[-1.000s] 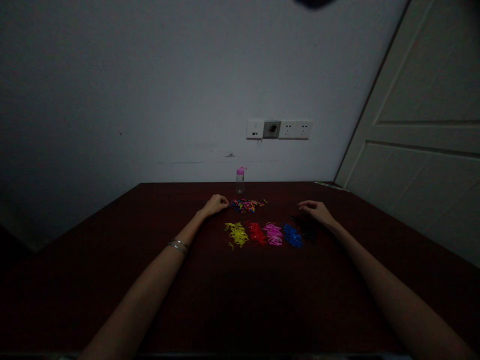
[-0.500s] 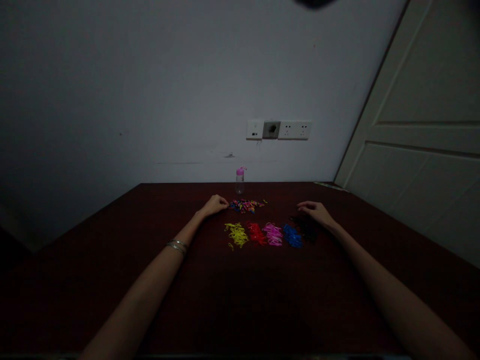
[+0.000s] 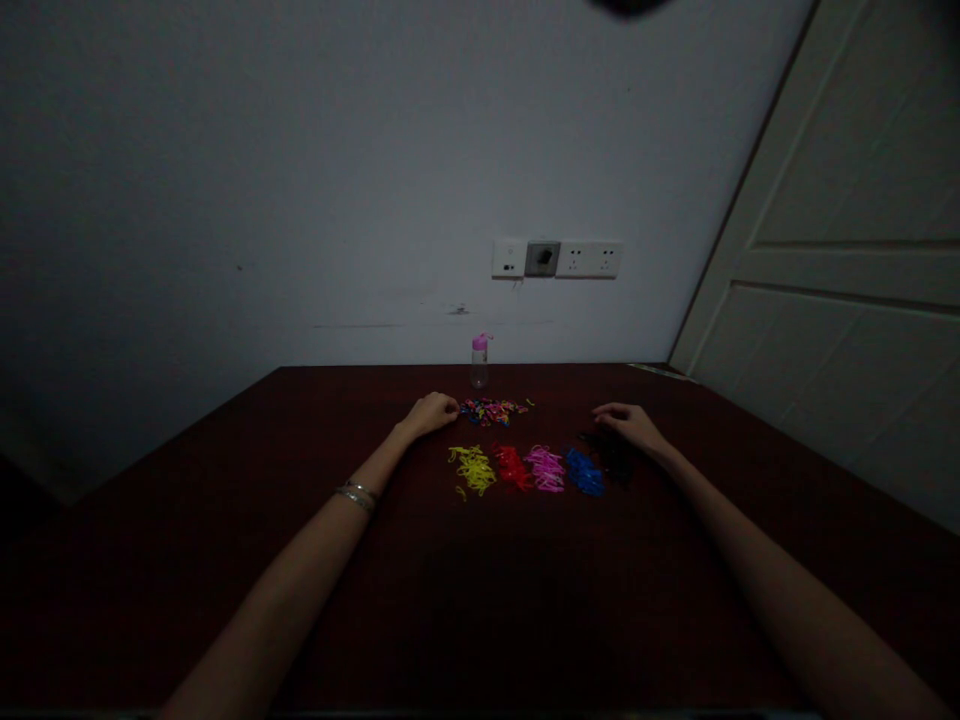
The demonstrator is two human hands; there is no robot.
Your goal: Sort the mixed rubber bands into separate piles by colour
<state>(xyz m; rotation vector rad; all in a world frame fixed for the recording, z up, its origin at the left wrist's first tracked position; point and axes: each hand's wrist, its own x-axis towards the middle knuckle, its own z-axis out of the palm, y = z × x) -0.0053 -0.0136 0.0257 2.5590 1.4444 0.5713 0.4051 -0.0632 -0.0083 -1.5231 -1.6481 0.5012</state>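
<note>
My left hand (image 3: 433, 412) rests on the dark red table with its fingers curled together, at the left edge of a mixed pile of small coloured rubber bands (image 3: 491, 411). Whatever is between those fingers is too small to make out. On the right, my right hand (image 3: 628, 424) lies over the far side of the black rubber bands (image 3: 616, 460), fingers stretched out and thumb a little apart, with nothing seen in them. Nearer to me is a row of sorted rubber bands: yellow (image 3: 475, 469), red (image 3: 514, 468), pink (image 3: 547, 469) and blue (image 3: 585, 472).
A clear bottle with a pink lid (image 3: 479, 362) stands upright behind the mixed pile. The white wall (image 3: 375, 200) with sockets (image 3: 589, 260) borders the table (image 3: 480, 580) at the back. A panelled door (image 3: 840, 260) is on the right. The light is dim.
Almost nothing differs. My left hand has shifted very slightly at the mixed pile's edge, and my right hand has drifted a touch to the left. The piles look the same.
</note>
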